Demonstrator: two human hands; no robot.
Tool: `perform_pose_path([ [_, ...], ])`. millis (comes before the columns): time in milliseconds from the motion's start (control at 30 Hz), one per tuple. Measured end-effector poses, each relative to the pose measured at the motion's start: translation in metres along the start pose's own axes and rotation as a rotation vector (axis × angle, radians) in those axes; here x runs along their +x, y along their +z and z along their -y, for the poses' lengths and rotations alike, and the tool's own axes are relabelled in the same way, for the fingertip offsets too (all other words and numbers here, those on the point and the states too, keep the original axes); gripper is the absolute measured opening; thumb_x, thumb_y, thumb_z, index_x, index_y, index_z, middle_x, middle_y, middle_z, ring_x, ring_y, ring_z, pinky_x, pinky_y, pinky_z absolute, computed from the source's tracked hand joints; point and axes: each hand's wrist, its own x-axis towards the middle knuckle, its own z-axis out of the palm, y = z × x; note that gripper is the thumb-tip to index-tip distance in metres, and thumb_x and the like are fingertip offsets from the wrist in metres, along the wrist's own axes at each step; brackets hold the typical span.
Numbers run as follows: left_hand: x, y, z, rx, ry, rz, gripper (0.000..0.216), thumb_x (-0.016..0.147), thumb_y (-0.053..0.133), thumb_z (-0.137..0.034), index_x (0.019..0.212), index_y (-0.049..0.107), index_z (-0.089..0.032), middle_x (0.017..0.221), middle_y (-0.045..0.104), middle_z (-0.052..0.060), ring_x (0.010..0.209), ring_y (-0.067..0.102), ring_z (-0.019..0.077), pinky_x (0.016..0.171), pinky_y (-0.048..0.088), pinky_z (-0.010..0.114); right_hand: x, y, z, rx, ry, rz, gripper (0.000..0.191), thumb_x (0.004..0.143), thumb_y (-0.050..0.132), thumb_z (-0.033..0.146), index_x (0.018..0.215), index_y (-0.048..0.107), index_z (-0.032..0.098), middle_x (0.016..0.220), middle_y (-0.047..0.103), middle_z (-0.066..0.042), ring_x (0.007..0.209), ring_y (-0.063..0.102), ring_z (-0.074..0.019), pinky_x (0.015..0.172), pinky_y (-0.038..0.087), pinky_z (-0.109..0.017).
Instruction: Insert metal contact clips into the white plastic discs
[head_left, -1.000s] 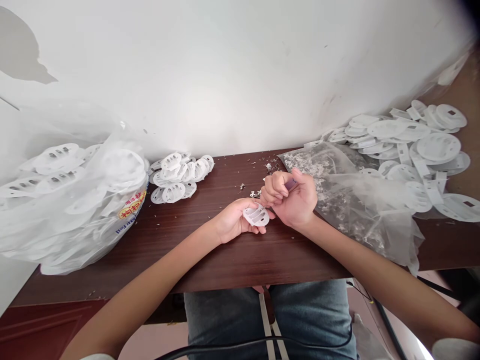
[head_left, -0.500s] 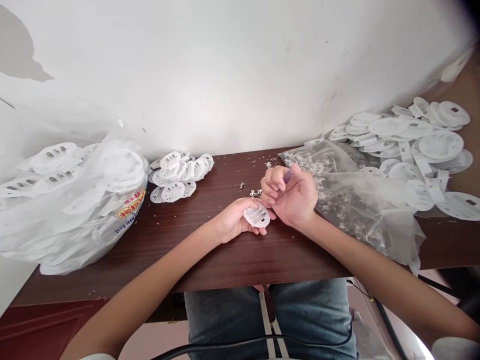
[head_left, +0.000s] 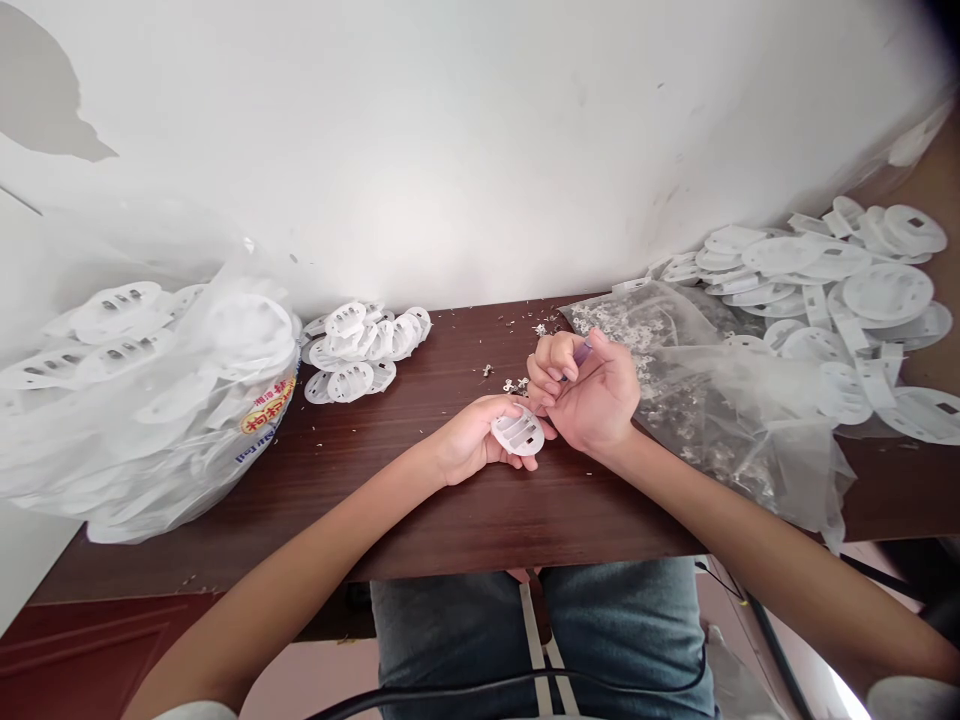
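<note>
In the head view, my left hand (head_left: 480, 438) grips a white oval plastic piece with slots (head_left: 517, 432) by its left edge, thumb on top and fingers underneath. Just right of it, my right hand (head_left: 589, 388) is turned palm up with curled fingers. A small purple stick-like tool (head_left: 583, 352) shows between its thumb and forefinger; most of it is hidden in the hand. Beyond the hands, small metal clips (head_left: 517, 385) lie loose on the dark wooden table (head_left: 420, 510).
A stack of similar white pieces (head_left: 360, 350) stands left of centre. At the left is a bulging plastic bag (head_left: 187, 440) full of them. A clear bag of small metal clips (head_left: 697, 400) lies on the right, beside a heap of white pieces (head_left: 885, 290) against the wall.
The whole view has shifted slightly to the right. Both hands keep nearly the same pose, with the white piece still in my left hand.
</note>
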Motion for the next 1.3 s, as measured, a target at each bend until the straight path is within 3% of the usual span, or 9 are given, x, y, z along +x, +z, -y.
perform_pose_path([
  [233,0.001,-0.002,0.001,-0.005,0.0,0.01,0.027,0.087,0.061,-0.029,0.103,0.068,-0.01,0.078,0.076,0.01,0.059,0.072,0.0199,0.057,0.055,0.027,0.0,0.0,-0.001,0.009,-0.031,-0.01,0.055,0.092,0.064,0.057,0.058,0.037,0.022,0.065,0.033,0.001,0.055,0.034,-0.013,0.045,0.029,-0.027],
  [433,0.001,-0.002,0.002,-0.003,0.002,-0.004,0.026,0.086,0.06,-0.028,0.1,0.07,-0.009,0.085,0.078,0.012,0.058,0.071,0.0195,0.056,0.055,0.028,-0.002,0.003,-0.005,0.002,-0.059,-0.014,0.053,0.092,0.063,0.055,0.058,0.039,0.022,0.064,0.033,0.001,0.054,0.032,-0.0129,0.044,0.024,-0.026],
  [600,0.001,-0.002,0.002,-0.004,0.001,-0.023,0.023,0.086,0.06,-0.028,0.092,0.071,-0.009,0.072,0.074,0.01,0.056,0.07,0.0193,0.055,0.055,0.027,-0.003,0.005,-0.011,-0.012,-0.084,-0.008,0.052,0.09,0.062,0.056,0.057,0.04,0.023,0.064,0.033,0.001,0.054,0.028,-0.0131,0.044,0.021,-0.027],
  [900,0.001,0.0,0.001,0.004,0.007,-0.058,0.021,0.084,0.061,-0.027,0.09,0.07,-0.009,0.069,0.072,0.01,0.054,0.07,0.0203,0.054,0.057,0.028,-0.002,0.003,-0.016,0.034,-0.068,0.013,0.054,0.088,0.062,0.056,0.054,0.037,0.022,0.063,0.029,0.002,0.052,0.025,-0.0115,0.045,0.017,-0.027],
  [1033,0.001,0.002,0.001,-0.029,0.028,-0.073,0.023,0.085,0.059,-0.027,0.094,0.071,-0.009,0.07,0.072,0.009,0.052,0.069,0.0195,0.052,0.055,0.027,0.001,0.004,-0.009,0.032,-0.056,-0.023,0.057,0.089,0.06,0.061,0.054,0.037,0.023,0.059,0.026,0.003,0.049,0.023,-0.0113,0.043,0.019,-0.028],
  [1200,0.001,0.001,0.0,-0.054,0.02,-0.063,0.026,0.086,0.058,-0.027,0.096,0.073,-0.008,0.084,0.078,0.012,0.052,0.069,0.0179,0.051,0.055,0.028,0.002,0.005,-0.002,-0.024,-0.023,-0.055,0.068,0.093,0.053,0.075,0.053,0.031,0.024,0.054,0.024,0.004,0.046,0.022,-0.0111,0.042,0.021,-0.028],
  [1300,0.001,0.0,0.0,-0.067,0.003,-0.068,0.026,0.087,0.056,-0.026,0.096,0.073,-0.008,0.08,0.076,0.011,0.052,0.069,0.0182,0.051,0.055,0.028,0.001,0.006,-0.002,-0.077,-0.039,-0.062,0.07,0.092,0.051,0.079,0.053,0.028,0.025,0.053,0.023,0.004,0.046,0.02,-0.0111,0.042,0.021,-0.029],
])
